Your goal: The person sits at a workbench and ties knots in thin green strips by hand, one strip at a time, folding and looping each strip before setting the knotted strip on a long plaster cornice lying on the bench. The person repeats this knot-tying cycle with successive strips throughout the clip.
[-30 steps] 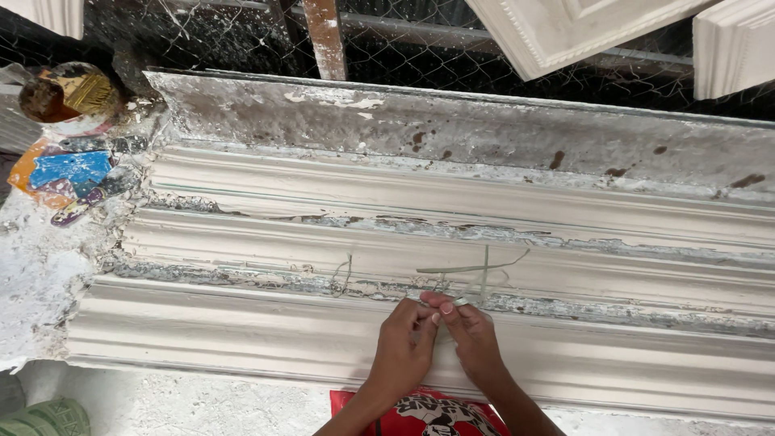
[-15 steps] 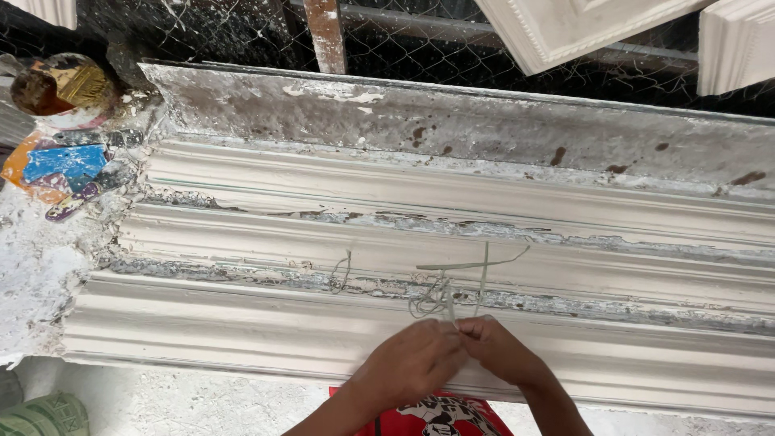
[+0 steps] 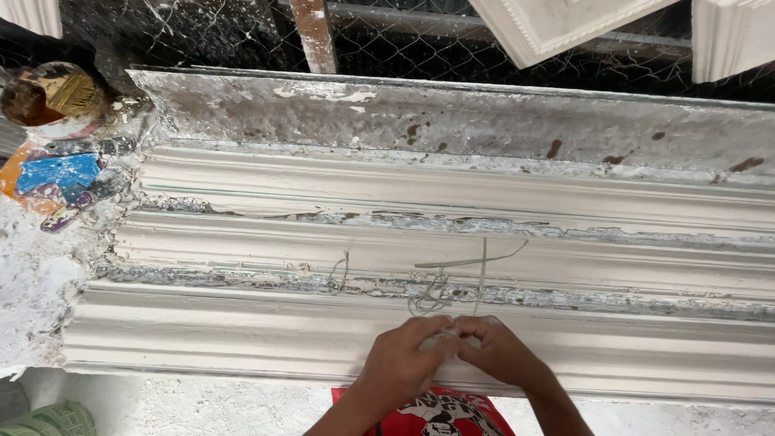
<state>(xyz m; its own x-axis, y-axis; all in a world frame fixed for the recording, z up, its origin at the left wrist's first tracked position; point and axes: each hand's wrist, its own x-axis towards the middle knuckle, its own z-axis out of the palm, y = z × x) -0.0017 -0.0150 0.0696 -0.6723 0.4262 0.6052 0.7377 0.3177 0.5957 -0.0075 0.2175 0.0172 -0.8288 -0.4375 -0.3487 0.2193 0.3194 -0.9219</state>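
— Where are the hands?
— Low in the frame's centre: left hand [image 3: 401, 361] and right hand [image 3: 500, 351] meet fingertip to fingertip, pinching thin fibre strands [image 3: 440, 284] that lie just above them on the white plaster moulding [image 3: 242, 343].
— Why so close?
— Probably to keep the strands gathered; both wrists angle inward.

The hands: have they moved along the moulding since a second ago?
Yes. Left hand and right hand have slipped down, off the thin fibre strands, toward the moulding's near edge.
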